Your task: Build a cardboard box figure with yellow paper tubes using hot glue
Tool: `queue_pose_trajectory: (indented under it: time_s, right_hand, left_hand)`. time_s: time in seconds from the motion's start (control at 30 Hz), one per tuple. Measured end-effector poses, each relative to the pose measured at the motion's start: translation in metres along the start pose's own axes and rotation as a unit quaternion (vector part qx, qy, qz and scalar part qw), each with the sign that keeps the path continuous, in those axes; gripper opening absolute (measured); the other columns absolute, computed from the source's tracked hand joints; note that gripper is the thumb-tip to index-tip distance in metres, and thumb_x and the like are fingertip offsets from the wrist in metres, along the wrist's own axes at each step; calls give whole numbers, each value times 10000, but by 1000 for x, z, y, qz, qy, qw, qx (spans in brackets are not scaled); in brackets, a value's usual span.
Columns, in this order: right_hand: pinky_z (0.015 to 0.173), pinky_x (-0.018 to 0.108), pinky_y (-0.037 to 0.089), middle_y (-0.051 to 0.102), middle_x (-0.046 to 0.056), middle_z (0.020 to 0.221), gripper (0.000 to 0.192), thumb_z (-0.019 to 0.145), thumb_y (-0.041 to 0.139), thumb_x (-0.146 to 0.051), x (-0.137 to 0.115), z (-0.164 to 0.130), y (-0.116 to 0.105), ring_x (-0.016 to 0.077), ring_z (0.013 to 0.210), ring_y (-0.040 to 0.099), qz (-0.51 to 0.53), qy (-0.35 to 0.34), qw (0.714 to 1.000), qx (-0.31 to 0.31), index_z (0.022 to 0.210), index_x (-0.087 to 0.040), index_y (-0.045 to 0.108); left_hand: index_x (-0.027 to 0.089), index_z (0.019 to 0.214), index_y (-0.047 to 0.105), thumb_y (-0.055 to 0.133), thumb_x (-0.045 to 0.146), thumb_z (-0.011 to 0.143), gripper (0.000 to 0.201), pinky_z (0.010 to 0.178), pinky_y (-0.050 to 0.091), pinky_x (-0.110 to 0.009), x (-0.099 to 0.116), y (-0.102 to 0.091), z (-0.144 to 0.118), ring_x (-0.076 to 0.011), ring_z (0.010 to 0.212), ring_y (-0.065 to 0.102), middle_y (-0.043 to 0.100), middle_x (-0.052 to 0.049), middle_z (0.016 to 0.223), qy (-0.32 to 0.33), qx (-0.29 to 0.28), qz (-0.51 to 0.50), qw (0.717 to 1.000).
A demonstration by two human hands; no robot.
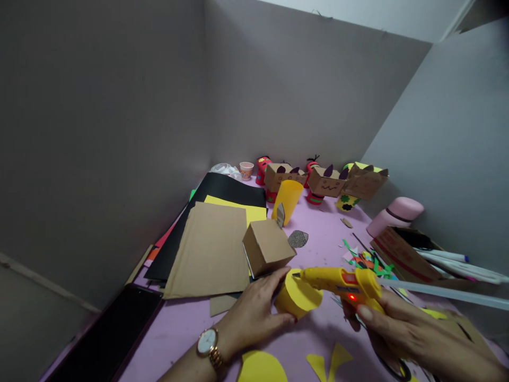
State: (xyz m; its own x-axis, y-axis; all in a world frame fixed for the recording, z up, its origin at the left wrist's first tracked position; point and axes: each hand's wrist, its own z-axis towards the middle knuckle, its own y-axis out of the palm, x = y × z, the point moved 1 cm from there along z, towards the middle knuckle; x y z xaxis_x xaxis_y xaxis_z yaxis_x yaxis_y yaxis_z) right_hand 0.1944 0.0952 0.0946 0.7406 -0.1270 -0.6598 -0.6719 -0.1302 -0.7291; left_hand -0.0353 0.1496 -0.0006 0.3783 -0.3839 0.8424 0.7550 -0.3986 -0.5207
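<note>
My left hand [251,313], with a gold watch on the wrist, grips a yellow paper cylinder [297,296] lying on the pink table [186,323]. My right hand [413,331] holds a yellow hot glue gun [345,284] whose red light glows. Its nozzle points left and touches the cylinder's top rim. A clear glue stick [445,292] juts out of the gun's back toward the right. A small cardboard box [267,246] sits just behind my left hand's fingers.
Brown cardboard [210,249], black and yellow sheets lie at left. An upside-down yellow cup [287,200] and several cardboard-box figures [326,181] stand at the back. A pink bottle [393,215], a box of pens [421,254], paper scraps [368,261] and yellow cut-outs [260,369] lie around.
</note>
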Motion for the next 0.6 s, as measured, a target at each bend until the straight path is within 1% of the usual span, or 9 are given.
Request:
queue_pose_trajectory:
  time_s: [0.1, 0.17, 0.27, 0.33, 0.43, 0.6]
  right_hand:
    - [424, 235, 469, 610, -28, 462, 426, 771, 512, -665, 0, 0, 1, 178, 468, 589, -14, -12, 1000, 6, 755, -307, 742]
    - [436, 236, 472, 605, -31, 454, 431, 777, 505, -664, -2, 0, 1, 175, 466, 586, -23, -13, 1000, 2, 736, -303, 736]
    - [476, 250, 478, 609, -29, 478, 443, 767, 500, -679, -7, -2, 1, 181, 498, 592, -17, -10, 999, -28, 667, -297, 702]
    - [500, 258, 476, 614, -24, 512, 456, 763, 494, -690, -10, -2, 0, 183, 526, 594, -13, 1, 999, -49, 654, -288, 678]
    - [517, 253, 467, 612, -22, 546, 488, 760, 479, -715, -10, -3, -2, 176, 552, 589, -20, 20, 998, -57, 666, -269, 652]
    - [555, 234, 480, 603, -31, 556, 485, 767, 505, -695, -9, -4, -3, 156, 567, 585, -32, 19, 997, -71, 610, -247, 606]
  left_hand:
    - [248, 1389, 371, 728, 194, 675, 799, 1104, 328, -379, 0, -1, 0, -234, 1313, 436, 472, -57, 1451, 4, 0, 0, 1000]
    - [253, 1390, 368, 722, 200, 683, 792, 1106, 324, -379, 1, -1, -1, -231, 1313, 435, 472, -52, 1452, 6, -3, -4, 1000]
    - [260, 1389, 369, 715, 198, 686, 786, 1103, 325, -385, 3, -2, -1, -238, 1312, 435, 474, -46, 1450, 4, -3, -2, 1000]
    - [254, 1386, 375, 722, 191, 678, 791, 1102, 325, -383, 4, -2, -1, -242, 1312, 435, 477, -46, 1448, 1, -3, 0, 1000]
    - [242, 1377, 390, 733, 187, 668, 789, 1106, 321, -381, 5, -2, -1, -240, 1313, 434, 477, -54, 1448, -6, -4, -3, 1000]
    - [237, 1365, 398, 726, 172, 672, 769, 1093, 335, -376, 6, -3, -1, -230, 1295, 452, 501, -58, 1426, -5, -5, -4, 1000]
